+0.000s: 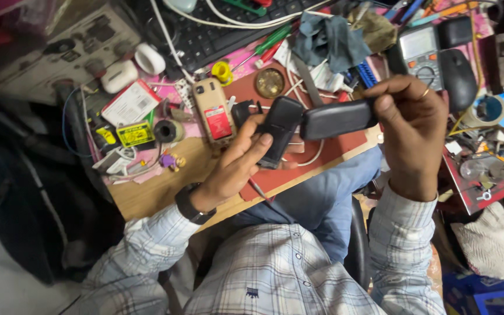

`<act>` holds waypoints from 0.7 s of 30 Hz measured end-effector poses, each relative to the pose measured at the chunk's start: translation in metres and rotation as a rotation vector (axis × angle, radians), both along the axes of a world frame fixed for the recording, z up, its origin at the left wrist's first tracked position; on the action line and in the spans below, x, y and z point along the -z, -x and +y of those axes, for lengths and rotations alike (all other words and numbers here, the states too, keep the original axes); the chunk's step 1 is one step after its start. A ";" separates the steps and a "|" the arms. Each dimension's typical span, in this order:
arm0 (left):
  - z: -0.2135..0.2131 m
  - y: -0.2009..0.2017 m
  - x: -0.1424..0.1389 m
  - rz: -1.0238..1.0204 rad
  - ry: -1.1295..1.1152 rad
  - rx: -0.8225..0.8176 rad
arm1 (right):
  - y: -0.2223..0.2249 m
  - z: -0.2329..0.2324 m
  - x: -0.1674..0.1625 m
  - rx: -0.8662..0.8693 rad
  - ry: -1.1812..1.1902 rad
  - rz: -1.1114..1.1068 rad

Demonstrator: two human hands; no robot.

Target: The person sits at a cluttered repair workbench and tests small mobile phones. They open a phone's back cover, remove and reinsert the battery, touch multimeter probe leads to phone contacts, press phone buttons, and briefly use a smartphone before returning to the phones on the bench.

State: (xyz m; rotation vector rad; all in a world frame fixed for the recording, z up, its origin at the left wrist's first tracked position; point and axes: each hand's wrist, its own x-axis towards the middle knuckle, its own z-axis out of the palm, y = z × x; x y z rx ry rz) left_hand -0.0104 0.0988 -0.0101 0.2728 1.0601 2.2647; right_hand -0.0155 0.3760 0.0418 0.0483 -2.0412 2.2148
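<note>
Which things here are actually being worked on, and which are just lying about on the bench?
In hand:
left hand holding a black phone body
right hand holding a black back cover

Lying about:
beige keypad phone
multimeter
black mouse
keyboard
screwdriver
grey cloth

You get one view only — a camera on your head, tilted steeply down and close over your checked-shirt lap [275,274], facing the cluttered wooden workbench [147,195] — its far edge lies at the frame's top.

the left hand [234,169] hides the lower black phone [278,128]; the keyboard [223,29] is cut off by the top edge.
</note>
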 end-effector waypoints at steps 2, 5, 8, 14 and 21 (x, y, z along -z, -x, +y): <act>-0.002 -0.001 -0.001 -0.025 0.005 0.009 | 0.000 -0.004 0.008 -0.051 -0.018 0.003; -0.008 -0.003 -0.005 -0.030 0.015 0.019 | 0.003 -0.010 0.021 -0.108 0.044 -0.030; -0.011 -0.003 -0.010 -0.070 -0.004 0.043 | 0.010 -0.015 0.034 -0.168 0.201 -0.096; -0.011 -0.003 -0.012 -0.072 -0.005 0.013 | 0.012 -0.019 0.048 -0.195 0.358 -0.163; -0.011 -0.002 -0.015 0.135 -0.025 -0.022 | 0.003 -0.029 0.037 -0.122 0.344 -0.091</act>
